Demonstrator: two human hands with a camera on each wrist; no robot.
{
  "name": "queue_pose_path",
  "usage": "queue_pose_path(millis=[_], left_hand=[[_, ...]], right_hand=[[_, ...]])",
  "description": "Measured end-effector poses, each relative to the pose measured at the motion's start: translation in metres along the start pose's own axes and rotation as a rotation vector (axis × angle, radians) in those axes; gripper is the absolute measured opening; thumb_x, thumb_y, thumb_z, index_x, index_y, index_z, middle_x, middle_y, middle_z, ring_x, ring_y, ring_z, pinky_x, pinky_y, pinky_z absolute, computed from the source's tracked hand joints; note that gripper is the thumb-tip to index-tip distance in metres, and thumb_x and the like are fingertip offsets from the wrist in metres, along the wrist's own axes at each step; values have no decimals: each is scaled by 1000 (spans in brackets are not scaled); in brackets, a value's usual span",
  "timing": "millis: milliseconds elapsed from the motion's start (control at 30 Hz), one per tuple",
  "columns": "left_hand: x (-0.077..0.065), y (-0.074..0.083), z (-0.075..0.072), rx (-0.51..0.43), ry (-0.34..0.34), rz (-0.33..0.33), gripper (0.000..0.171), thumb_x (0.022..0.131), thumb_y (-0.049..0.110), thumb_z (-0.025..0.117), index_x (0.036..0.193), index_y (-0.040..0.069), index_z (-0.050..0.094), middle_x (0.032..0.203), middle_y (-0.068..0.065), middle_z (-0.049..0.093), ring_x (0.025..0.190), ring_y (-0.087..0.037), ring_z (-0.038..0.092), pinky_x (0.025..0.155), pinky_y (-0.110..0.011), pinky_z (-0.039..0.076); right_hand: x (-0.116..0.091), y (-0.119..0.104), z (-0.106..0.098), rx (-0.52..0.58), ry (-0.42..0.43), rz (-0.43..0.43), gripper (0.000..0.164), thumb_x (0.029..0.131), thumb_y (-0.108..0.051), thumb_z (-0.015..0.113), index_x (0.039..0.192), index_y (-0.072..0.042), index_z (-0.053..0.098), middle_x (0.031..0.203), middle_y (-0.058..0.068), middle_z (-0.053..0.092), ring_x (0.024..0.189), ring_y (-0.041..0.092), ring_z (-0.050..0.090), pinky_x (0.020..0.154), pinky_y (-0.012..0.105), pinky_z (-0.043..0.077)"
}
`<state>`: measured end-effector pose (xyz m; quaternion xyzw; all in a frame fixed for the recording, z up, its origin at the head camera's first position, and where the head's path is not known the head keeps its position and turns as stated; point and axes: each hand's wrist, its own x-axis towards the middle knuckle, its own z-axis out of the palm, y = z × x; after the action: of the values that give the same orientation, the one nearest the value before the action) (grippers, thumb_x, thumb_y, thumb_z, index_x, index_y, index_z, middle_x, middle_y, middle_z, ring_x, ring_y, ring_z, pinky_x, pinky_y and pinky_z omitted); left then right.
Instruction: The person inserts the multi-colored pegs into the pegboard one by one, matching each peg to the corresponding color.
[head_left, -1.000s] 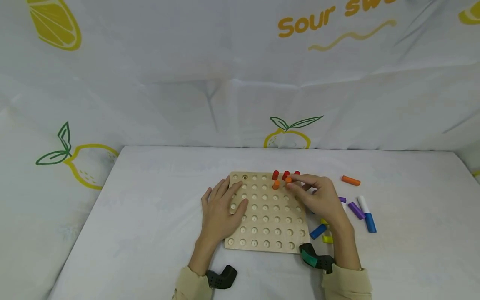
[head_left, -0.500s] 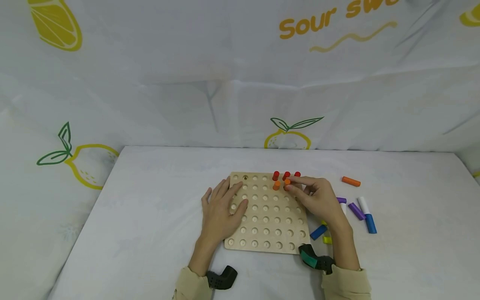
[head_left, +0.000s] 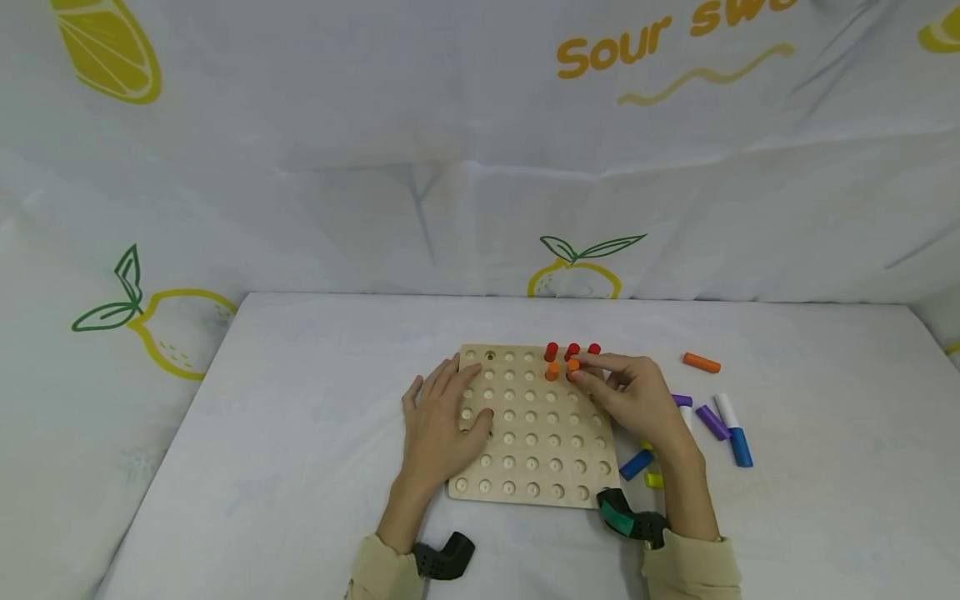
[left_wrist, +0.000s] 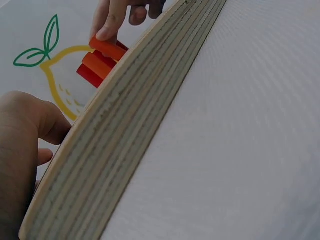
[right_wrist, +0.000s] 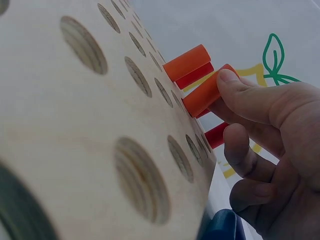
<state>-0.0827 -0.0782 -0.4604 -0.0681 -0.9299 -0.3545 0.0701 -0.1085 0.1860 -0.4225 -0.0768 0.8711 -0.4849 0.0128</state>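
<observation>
Pale square wooden pegboard [head_left: 520,427] on white desk [head_left: 300,433] holds three red cylindrical pegs [head_left: 551,352], one orange peg [head_left: 552,372]; right hand [head_left: 633,393] pinches another orange peg [right_wrist: 202,98] beside these, left hand [head_left: 442,423] spread on board; loose coloured pegs [head_left: 637,464] right

On seemingly draped table [head_left: 300,433]: pegboard [head_left: 520,450]; loose pegs [head_left: 701,362].

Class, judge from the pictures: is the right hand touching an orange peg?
Touching. The right wrist view shows the right hand pinching an orange peg, its thumb against the peg's side.
</observation>
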Motion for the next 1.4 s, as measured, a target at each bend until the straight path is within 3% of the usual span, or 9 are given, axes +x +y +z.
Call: queue_pose_path(millis=[167, 367, 900, 1400], left_hand=[[0, 0, 0, 4, 4, -7, 56, 82, 32, 63, 136, 18, 61, 158, -8, 50, 149, -29, 43, 122, -61, 18], [0, 0, 1, 14, 0, -15, 61, 82, 33, 62, 142, 18, 58, 159, -8, 49, 150, -29, 42, 123, -60, 17], [0, 0, 1, 22, 3, -16, 63, 82, 32, 61, 144, 18, 58, 159, -9, 49, 150, -29, 41, 123, -60, 18], [0, -1, 1, 22, 9, -9, 63, 82, 34, 61, 143, 19, 58, 158, -9, 50, 149, -30, 42, 123, -60, 18]], right_hand=[[0, -1, 0, -4, -15, 20, 27, 94, -13, 72, 119, -2, 76, 74, 5, 60, 56, 10, 46, 47, 22, 37], [0, -2, -1, -8, -34, 50, 29, 95, -16, 72, 120, -3, 75, 63, -2, 50, 54, 10, 46, 45, 22, 38], [-1, -3, -2, -33, -43, 69, 32, 94, -19, 73, 123, -4, 74, 78, 8, 61, 55, 9, 49, 47, 22, 41], [-2, -5, -4, -53, -60, 91, 34, 95, -23, 73, 123, -4, 74, 60, 5, 58, 52, 9, 51, 45, 23, 38]])
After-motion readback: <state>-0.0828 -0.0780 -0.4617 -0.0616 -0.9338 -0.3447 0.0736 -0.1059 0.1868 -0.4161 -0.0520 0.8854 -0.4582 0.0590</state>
